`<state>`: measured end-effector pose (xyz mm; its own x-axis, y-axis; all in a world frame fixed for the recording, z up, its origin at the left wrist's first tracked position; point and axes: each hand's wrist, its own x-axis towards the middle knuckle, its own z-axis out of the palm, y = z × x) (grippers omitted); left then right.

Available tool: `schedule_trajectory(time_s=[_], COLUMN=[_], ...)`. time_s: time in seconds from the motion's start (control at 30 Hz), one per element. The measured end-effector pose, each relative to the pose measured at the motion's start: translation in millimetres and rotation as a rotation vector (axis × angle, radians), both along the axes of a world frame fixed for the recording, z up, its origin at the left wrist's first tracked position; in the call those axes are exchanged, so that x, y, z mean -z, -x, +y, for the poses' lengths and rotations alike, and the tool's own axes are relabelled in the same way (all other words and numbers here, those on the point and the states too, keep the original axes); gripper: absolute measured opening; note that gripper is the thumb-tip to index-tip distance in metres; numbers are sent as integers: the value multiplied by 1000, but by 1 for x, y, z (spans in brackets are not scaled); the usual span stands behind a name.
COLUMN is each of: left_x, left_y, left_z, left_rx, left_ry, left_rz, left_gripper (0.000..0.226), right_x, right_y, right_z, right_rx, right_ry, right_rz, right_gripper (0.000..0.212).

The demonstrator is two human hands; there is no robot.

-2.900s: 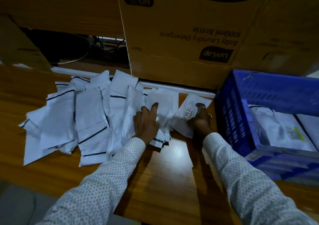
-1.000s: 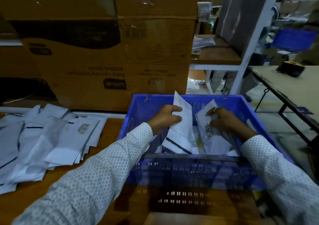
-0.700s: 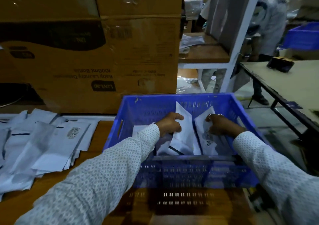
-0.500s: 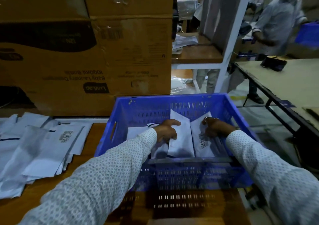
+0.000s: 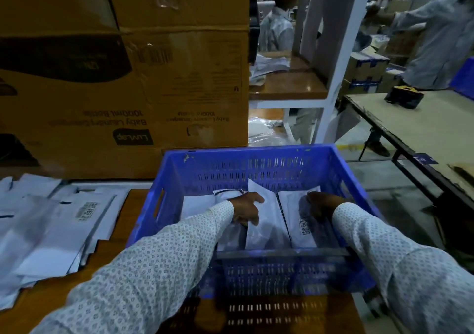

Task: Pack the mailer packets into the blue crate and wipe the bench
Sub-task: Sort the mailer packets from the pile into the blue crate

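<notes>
The blue crate [image 5: 256, 164] stands on the wooden bench [image 5: 133, 205] in front of me. Both my hands are inside it. My left hand [image 5: 246, 209] grips a white mailer packet [image 5: 266, 228] that lies low in the crate's middle. My right hand [image 5: 322, 205] holds a second white packet [image 5: 302, 228] with a barcode label, just to the right of the first. Other packets [image 5: 197, 204] lie underneath at the crate's left. A loose pile of white mailer packets [image 5: 51, 226] covers the bench to the left of the crate.
Large cardboard boxes [image 5: 128, 77] are stacked behind the pile and the crate. To the right stand a white shelf post [image 5: 333, 97] and a pale table [image 5: 423, 128] with a dark object on it. A person [image 5: 441, 38] in light clothing works at the far right.
Both hands carried packets from the bench pile into the crate. Over the last second they have lowered the two packets from upright to nearly flat inside it.
</notes>
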<state>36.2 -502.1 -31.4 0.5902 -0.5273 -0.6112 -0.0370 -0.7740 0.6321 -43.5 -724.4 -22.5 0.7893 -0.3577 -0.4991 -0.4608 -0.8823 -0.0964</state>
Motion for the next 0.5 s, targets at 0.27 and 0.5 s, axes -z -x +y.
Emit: schedule_trajectory(time_s=[0.27, 0.5], left_x=[-3, -4], left_y=[6, 13], left_z=[-2, -8], left_rx=[59, 112], left_ry=[-50, -102], left_rz=[-109, -157], left_gripper=[83, 88], right_x=[10, 16], right_y=[0, -2], right_z=[-9, -13], right_rx=[-13, -18], right_ry=[93, 87], right_rz=[-54, -67], right_gripper=[40, 44])
